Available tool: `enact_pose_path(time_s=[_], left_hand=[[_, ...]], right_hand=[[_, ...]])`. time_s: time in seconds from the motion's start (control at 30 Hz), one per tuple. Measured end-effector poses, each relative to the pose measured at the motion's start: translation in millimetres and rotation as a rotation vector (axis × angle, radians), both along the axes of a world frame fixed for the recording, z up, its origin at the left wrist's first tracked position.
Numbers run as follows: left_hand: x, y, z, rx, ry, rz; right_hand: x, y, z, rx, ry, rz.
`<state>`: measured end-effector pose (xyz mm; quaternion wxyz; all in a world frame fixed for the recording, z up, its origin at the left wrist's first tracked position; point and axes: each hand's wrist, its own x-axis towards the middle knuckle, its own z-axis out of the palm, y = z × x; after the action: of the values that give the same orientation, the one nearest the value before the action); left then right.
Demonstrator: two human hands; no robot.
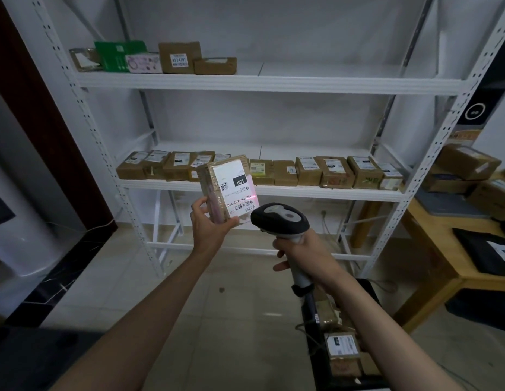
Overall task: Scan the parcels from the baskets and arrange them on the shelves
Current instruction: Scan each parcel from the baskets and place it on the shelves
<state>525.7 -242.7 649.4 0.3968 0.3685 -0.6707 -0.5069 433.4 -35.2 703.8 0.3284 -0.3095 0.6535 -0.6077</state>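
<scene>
Basket [369,289]: nearest the camera, low on the right under the right forearm; dark rim, brown parcels with white labels lying inside.
Right hand [304,253]: fingers wrapped round the grip of the scanner [279,218], thumb out to the left; the dark head points up and left at the held parcel, and its cord runs down toward the basket.
Left hand [209,224]: holds the parcel [227,190] from below, thumb on its left edge, fingers curled under its lower end.
Parcel: tilted, label face toward the camera, in the air in front of the middle shelf; a pink-red scan line falls across the barcode near its lower right corner, just beside the scanner head.
Middle shelf [330,193]: a row of brown labelled boxes along the front edge, side by side.
Top shelf [273,83]: a small group at its left end, brown boxes and a green box [118,56].
Table [431,235]: wooden, to the right of the rack, with more brown boxes and dark bags on it.
Floor [189,306]: pale tiles.
</scene>
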Motion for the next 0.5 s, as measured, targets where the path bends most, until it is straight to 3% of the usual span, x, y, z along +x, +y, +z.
enact_pose_path(time_s=[0.5], left_hand=[[13, -58, 64, -0.009, 0.036, -0.081]], right_hand=[[-21, -75, 68, -0.200, 0.120, -0.160]])
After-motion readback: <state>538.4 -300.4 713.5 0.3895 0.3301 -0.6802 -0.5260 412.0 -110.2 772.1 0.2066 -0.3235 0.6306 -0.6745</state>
